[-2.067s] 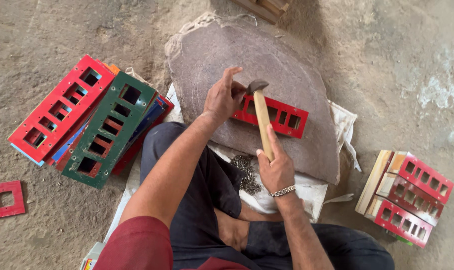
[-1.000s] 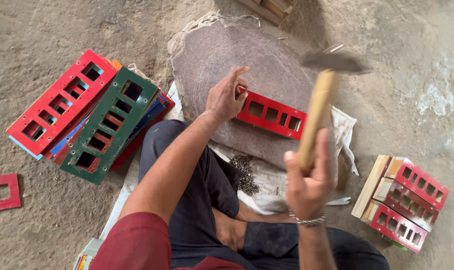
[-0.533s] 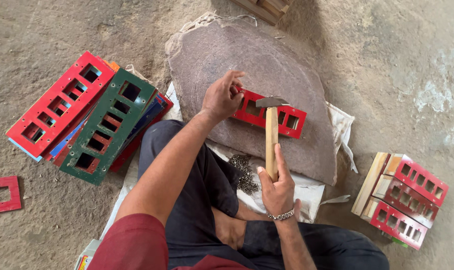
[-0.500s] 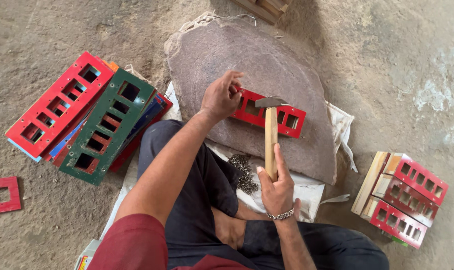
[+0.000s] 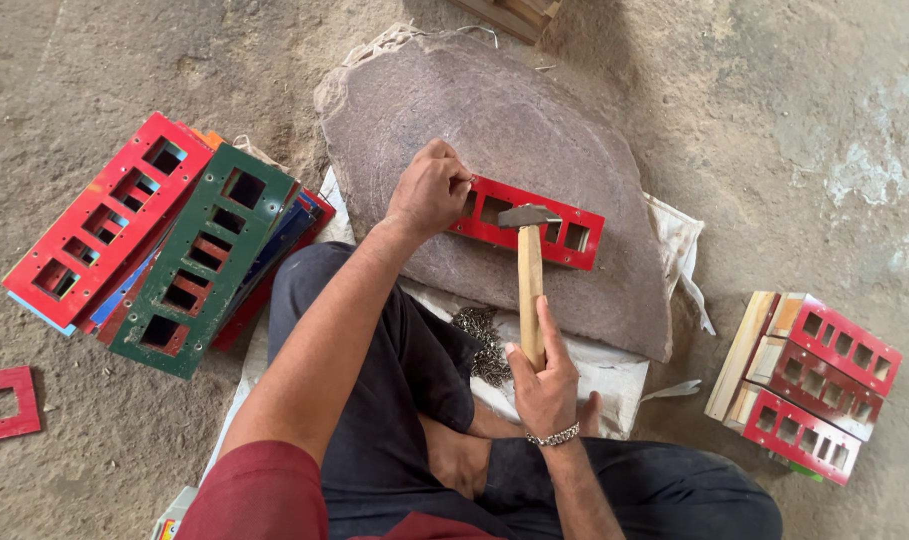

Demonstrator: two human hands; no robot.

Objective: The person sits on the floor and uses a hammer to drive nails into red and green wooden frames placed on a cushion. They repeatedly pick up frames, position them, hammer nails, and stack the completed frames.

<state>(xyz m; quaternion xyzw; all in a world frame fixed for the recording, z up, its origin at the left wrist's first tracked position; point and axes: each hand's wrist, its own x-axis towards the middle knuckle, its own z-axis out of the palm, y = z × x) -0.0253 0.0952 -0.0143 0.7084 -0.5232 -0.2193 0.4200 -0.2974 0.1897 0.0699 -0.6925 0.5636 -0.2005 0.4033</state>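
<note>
A red wooden strip with rectangular cut-outs (image 5: 574, 215) lies on a large flat stone (image 5: 534, 130) in front of me. My left hand (image 5: 429, 190) rests on the strip's left end, its fingers pinched around a small nail. My right hand (image 5: 546, 385) grips the wooden handle of a hammer (image 5: 529, 275). The hammer's metal head sits low over the middle of the red strip.
A stack of red, green and blue cut-out panels (image 5: 164, 245) lies to the left. Assembled red and wood pieces (image 5: 804, 375) sit at the right. A pile of small nails (image 5: 479, 340) lies on white sacking (image 5: 614, 370). A small red frame (image 5: 4, 405) is at far left.
The hammer was raised high a second ago, then came down onto the strip, and now rests low over it. My left hand stays on the strip's left end.
</note>
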